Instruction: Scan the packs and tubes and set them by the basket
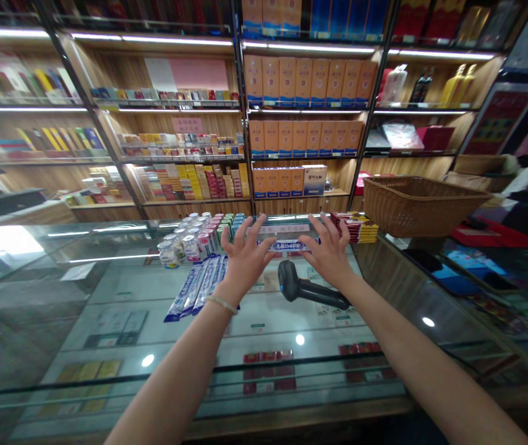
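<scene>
My left hand [244, 254] and my right hand [331, 254] reach over the glass counter, fingers spread and raised. Between them is a narrow blue-and-white wrapped stick pack [290, 246] with printed characters. Both thumbs touch it near its ends, while the other fingers stand away from it. Just below the pack, close to my right wrist, lies a black barcode scanner [289, 281]. Several similar blue-and-white stick packs [196, 287] lie side by side left of my left hand. Behind them stand several small cans or bottles [192, 241] in rows.
Red-and-yellow packs [361, 227] are stacked beyond my right hand. A wicker basket [424, 204] stands at the right on the glass counter [153, 346]. Boxed goods [303, 139] fill the wall shelves behind. A paper slip [78, 272] lies at left.
</scene>
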`<state>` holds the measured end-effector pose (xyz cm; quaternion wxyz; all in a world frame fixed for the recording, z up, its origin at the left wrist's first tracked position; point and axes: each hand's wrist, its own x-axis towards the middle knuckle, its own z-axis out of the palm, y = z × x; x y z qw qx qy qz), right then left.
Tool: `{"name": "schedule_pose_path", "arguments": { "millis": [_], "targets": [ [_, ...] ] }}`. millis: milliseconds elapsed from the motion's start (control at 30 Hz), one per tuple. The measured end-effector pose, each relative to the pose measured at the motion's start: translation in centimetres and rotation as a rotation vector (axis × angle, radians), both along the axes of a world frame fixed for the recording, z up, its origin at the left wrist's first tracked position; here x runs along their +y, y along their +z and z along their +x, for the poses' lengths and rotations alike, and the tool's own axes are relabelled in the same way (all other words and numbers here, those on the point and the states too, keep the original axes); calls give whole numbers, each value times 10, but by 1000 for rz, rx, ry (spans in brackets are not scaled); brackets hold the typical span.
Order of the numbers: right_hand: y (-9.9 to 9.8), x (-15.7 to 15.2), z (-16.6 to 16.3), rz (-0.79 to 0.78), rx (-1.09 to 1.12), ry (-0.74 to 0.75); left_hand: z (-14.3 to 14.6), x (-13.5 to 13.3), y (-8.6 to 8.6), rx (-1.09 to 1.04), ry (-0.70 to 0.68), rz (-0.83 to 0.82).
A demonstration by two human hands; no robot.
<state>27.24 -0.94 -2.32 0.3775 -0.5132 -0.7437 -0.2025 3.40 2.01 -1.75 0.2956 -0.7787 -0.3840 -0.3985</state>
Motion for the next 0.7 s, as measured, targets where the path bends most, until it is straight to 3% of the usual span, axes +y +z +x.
{"name": "schedule_pose_path", "arguments": {
  "millis": [700],
  "targets": [
    [1,2,-1,-72,125,-15,0,0,-1,82,34,72]
  ]
}}
